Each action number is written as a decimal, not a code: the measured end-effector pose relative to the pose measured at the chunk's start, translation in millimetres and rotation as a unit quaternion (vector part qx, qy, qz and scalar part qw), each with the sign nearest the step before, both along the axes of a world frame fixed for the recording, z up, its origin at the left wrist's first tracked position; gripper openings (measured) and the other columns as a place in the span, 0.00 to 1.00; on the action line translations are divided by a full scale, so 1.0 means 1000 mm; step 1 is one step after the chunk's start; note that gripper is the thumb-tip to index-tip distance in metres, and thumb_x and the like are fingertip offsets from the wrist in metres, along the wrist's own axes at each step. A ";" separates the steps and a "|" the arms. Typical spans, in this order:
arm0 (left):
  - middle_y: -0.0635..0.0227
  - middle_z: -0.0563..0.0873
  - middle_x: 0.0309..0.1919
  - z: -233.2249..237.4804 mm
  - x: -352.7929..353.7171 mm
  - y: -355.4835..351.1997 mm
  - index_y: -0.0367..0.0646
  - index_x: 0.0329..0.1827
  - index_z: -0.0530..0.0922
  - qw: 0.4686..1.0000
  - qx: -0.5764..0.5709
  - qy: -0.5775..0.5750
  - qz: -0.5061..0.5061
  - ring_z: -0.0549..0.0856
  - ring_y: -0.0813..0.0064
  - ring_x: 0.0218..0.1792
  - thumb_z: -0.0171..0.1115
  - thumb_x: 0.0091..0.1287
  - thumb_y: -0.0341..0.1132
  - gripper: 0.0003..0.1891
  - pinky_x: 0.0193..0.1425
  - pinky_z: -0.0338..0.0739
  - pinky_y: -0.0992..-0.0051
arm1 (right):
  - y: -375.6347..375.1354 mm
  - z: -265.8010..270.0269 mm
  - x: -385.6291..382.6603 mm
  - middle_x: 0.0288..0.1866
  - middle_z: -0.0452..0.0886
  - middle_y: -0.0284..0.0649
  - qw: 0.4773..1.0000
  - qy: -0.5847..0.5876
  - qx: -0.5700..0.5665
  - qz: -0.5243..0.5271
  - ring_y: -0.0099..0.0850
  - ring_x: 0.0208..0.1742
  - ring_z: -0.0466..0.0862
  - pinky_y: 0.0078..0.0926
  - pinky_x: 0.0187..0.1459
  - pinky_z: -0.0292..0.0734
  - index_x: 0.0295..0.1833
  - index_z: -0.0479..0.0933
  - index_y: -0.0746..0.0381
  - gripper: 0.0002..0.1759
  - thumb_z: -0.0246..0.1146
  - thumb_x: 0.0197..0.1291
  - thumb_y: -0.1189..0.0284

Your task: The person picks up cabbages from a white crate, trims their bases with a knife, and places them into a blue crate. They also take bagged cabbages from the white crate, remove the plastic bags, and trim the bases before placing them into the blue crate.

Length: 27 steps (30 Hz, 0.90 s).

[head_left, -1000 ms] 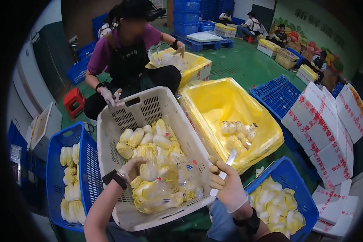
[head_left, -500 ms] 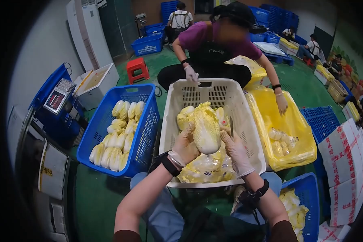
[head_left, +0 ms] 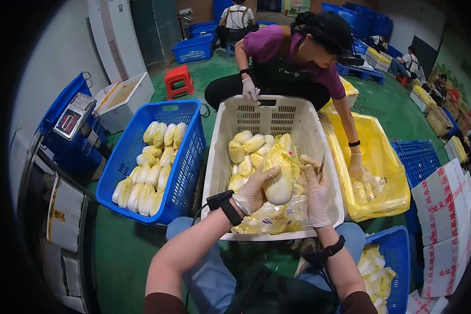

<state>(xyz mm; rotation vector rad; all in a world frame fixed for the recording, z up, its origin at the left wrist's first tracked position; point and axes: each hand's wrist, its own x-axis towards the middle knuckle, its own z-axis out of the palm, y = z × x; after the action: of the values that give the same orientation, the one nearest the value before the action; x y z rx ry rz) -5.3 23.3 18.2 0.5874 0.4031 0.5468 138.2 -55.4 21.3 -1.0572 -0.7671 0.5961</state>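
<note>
My left hand (head_left: 256, 191), in a pale glove, grips a napa cabbage (head_left: 280, 184) from its left side, white base toward me. My right hand (head_left: 316, 199), also gloved, is closed around a small knife (head_left: 322, 163), whose dark narrow blade points up. A pale piece (head_left: 307, 160), perhaps a bit of cabbage, shows at its fingertips. Both hands are above a white crate (head_left: 214, 172) with several small cabbages (head_left: 244, 166) inside. Clear plastic bags with pale contents (head_left: 269, 220) lie at the crate's near end.
To the left, a blue crate (head_left: 192, 172) has rows of cabbages. A yellow-lined box (head_left: 390, 157) with bagged cabbages stands right; a co-worker (head_left: 319, 52) reaches into it. Loose leaves (head_left: 374, 272) fill a blue crate at lower right. A red stool (head_left: 178, 82) is behind.
The cabbage has come lower and tilted in my left hand. My right hand has moved right, away from it, with the knife. The co-worker's hand has gone deeper into the yellow-lined box.
</note>
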 end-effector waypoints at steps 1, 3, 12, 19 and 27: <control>0.67 0.78 0.59 -0.002 0.002 -0.004 0.47 0.66 0.67 0.998 0.044 0.018 0.032 0.78 0.70 0.59 0.63 0.66 0.39 0.26 0.63 0.75 0.62 | -0.003 -0.001 -0.001 0.43 0.81 0.35 1.000 0.000 -0.001 -0.003 0.25 0.44 0.79 0.23 0.47 0.74 0.51 0.78 0.65 0.16 0.64 0.64 0.64; 0.67 0.77 0.60 -0.002 0.001 -0.011 0.48 0.67 0.67 0.996 0.067 0.034 0.049 0.77 0.70 0.60 0.64 0.66 0.39 0.27 0.64 0.73 0.62 | -0.013 -0.003 -0.001 0.43 0.81 0.41 0.958 -0.257 -0.129 -0.017 0.32 0.44 0.81 0.26 0.47 0.75 0.50 0.79 0.63 0.17 0.68 0.59 0.65; 0.63 0.72 0.65 -0.013 0.005 -0.006 0.47 0.70 0.64 0.997 -0.039 -0.061 0.000 0.72 0.62 0.66 0.56 0.65 0.62 0.37 0.71 0.64 0.55 | -0.014 -0.004 -0.006 0.34 0.79 0.46 0.940 -0.295 -0.140 -0.097 0.36 0.36 0.80 0.29 0.39 0.73 0.41 0.77 0.64 0.13 0.69 0.53 0.71; 0.56 0.71 0.66 -0.056 0.000 0.024 0.46 0.71 0.62 0.956 -0.265 -0.119 -0.044 0.72 0.53 0.65 0.57 0.68 0.49 0.31 0.70 0.62 0.45 | -0.016 -0.003 -0.011 0.29 0.74 0.33 0.992 -0.116 -0.021 0.049 0.26 0.29 0.74 0.25 0.33 0.71 0.44 0.72 0.61 0.09 0.63 0.62 0.72; 0.59 0.73 0.64 -0.010 -0.014 0.034 0.46 0.68 0.65 0.975 -0.148 -0.130 0.103 0.73 0.55 0.64 0.64 0.64 0.44 0.31 0.64 0.70 0.47 | -0.051 0.066 0.045 0.21 0.66 0.27 0.831 0.492 0.121 0.229 0.13 0.16 0.61 0.13 0.16 0.56 0.37 0.71 0.57 0.07 0.52 0.71 0.70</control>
<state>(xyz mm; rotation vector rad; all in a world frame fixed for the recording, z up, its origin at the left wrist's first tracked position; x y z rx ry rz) -19.2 57.4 8.1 0.1836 0.2901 0.7382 183.3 -106.3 87.3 -0.2059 -0.1403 1.2795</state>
